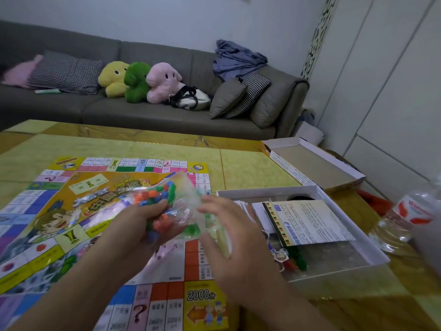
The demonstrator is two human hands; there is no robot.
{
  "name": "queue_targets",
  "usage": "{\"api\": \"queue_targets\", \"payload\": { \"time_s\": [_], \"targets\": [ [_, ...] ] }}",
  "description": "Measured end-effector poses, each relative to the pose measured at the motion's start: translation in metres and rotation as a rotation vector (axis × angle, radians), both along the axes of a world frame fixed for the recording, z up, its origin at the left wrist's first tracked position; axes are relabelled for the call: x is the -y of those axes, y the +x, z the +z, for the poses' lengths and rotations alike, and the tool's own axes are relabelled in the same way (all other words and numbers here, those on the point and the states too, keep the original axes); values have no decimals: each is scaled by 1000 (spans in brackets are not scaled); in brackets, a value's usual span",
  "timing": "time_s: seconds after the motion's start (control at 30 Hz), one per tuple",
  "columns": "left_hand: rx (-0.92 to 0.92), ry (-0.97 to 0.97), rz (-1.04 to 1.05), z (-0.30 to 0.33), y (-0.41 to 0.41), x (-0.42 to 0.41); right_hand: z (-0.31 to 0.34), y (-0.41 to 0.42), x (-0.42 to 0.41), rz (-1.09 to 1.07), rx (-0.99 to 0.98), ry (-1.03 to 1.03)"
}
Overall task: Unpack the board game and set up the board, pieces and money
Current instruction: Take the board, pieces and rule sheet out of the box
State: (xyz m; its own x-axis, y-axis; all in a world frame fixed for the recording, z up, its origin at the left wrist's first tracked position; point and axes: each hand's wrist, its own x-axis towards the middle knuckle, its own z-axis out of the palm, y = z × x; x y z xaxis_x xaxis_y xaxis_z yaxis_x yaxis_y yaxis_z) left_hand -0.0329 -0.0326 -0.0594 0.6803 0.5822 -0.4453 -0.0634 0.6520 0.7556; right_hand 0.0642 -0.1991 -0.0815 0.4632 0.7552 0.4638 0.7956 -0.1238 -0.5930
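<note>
While board lies flat on counter, left hand grips bag of pieces above it — right hand, fingers spread loose, touches bag's end, maybe to open. Box tray sits just right — handy.

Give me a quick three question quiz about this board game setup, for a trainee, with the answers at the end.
1. True or false: the game board lies unfolded on the table.
2. What does the left hand hold: A) a water bottle, B) a clear bag of coloured pieces, C) the box lid?
3. On which side of the board does the open box tray sit, left or right?

Key: 1 true. 2 B. 3 right; the printed sheet lies in it.
</note>
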Motion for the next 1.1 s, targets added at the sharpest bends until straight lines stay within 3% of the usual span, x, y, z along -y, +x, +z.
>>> {"api": "queue_targets", "payload": {
  "time_s": [0.07, 0.2, 0.27, 0.37, 0.53, 0.7, 0.8, 0.87, 0.93, 1.0, 1.1],
  "targets": [
    [21, -24, 12, 2, -2, -1, 2, 3, -1, -104, -151, 33],
    [70, -7, -53, -3, 1, 1, 7, 8, -8, -98, -776, 7],
    [35, 90, -160, -8, 4, 5, 8, 9, -10, -93, -871, 0],
    [-33, 286, -301, -11, 5, 10, 10, 8, -11, -142, -772, -45],
    [-109, 687, -339, -2, -2, 0, 14, 15, -8, -195, -724, -105],
    [-85, 792, -541, 9, -12, -5, 26, 9, -5, -26, -683, -242],
    [-124, 842, -372, 10, -11, -13, 29, 14, -1, -68, -658, -189],
    [-177, 757, -183, 4, -10, -33, 31, 30, 10, -143, -647, -124],
    [-185, 671, -13, -3, -10, -57, 31, 53, 29, -294, -494, -153],
    [-300, 696, 83, -17, -7, -77, 31, 76, 51, -453, -298, -280],
    [-765, 931, -7, -50, -5, -93, 24, 107, 80, -497, -163, -588]
  ]
}}
